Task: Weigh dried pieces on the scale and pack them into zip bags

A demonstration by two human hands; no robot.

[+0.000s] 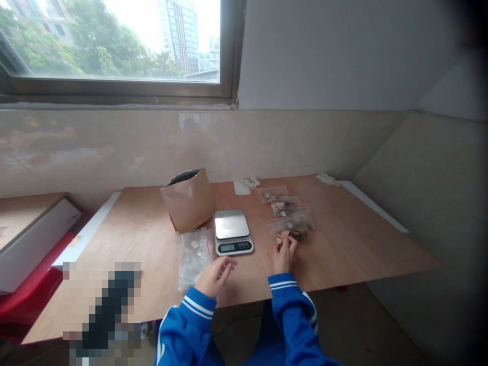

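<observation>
My right hand (pixel 283 255) has its fingertips bent onto the lower edge of a clear zip bag (pixel 284 223) that holds pale and dark dried pieces. Whether it pinches only the plastic or a piece inside, I cannot tell. My left hand (pixel 215 276) hovers in front of the digital kitchen scale (pixel 232 229), thumb apart from its loosely bent fingers, holding nothing visible. The steel plate of the scale is bare. Left of it lies a stack of clear plastic bags (pixel 192 256), close to my left wrist.
Behind the scale stands an opened brown paper pouch (pixel 190 198). More filled zip bags (pixel 284 203) lie at the back right. Crumpled white scraps (pixel 250 183) and a white paper (pixel 241 188) sit by the wall. A pixelated dark shape (pixel 109 310) covers the table's left front.
</observation>
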